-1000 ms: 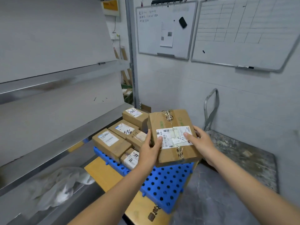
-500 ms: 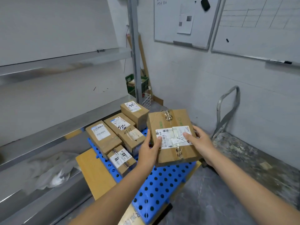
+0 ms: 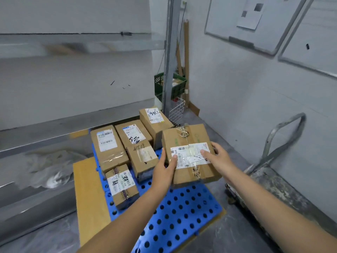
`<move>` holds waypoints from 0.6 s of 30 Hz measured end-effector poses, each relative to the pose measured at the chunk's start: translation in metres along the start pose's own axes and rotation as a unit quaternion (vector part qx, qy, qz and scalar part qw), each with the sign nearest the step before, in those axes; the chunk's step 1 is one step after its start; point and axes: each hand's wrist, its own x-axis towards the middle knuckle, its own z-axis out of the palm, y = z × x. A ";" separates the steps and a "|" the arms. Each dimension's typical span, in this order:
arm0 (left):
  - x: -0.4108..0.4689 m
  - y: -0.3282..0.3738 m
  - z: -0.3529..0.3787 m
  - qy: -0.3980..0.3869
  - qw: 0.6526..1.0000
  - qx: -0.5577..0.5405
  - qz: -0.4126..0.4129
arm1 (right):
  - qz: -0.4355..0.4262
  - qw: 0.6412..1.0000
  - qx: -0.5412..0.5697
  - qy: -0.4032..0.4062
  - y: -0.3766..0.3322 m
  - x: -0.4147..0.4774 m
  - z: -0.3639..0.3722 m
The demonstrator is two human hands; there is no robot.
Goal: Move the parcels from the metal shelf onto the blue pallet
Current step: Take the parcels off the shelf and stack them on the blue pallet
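Observation:
I hold a brown cardboard parcel [image 3: 189,141] with a white label between both hands, above the far right part of the blue pallet [image 3: 175,214]. My left hand [image 3: 165,169] grips its left edge, thumb on the label. My right hand [image 3: 219,158] grips its right edge, thumb on top. Several taped parcels [image 3: 109,148] lie on the pallet's far left half. The metal shelf [image 3: 60,123] runs along the left; no parcels show on it.
A yellow board [image 3: 89,190] lies under the pallet. Crumpled clear plastic [image 3: 47,167] sits on the lower shelf. A grimy metal hand trolley [image 3: 277,147] stands at the right by the wall. A green crate [image 3: 171,84] and a white wire basket [image 3: 176,110] stand behind the shelf post.
I have leaned in and tilted down, so the pallet and its parcels look nearer and lower. The held parcel has come down closer to the pallet, still between both hands.

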 end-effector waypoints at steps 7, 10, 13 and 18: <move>0.028 -0.008 0.009 0.055 0.993 0.102 -0.020 | 0.015 0.999 -0.005 -0.049 0.017 0.048 0.000; 0.041 -0.014 0.011 0.095 0.981 0.167 -0.037 | 0.026 0.997 -0.007 -0.066 0.029 0.067 0.004; 0.049 -0.022 0.011 0.132 0.962 0.237 -0.037 | 0.040 0.994 -0.015 -0.096 0.042 0.085 0.009; 0.061 -0.030 0.010 0.205 0.909 0.359 -0.060 | 0.036 0.989 -0.037 -0.137 0.061 0.118 0.022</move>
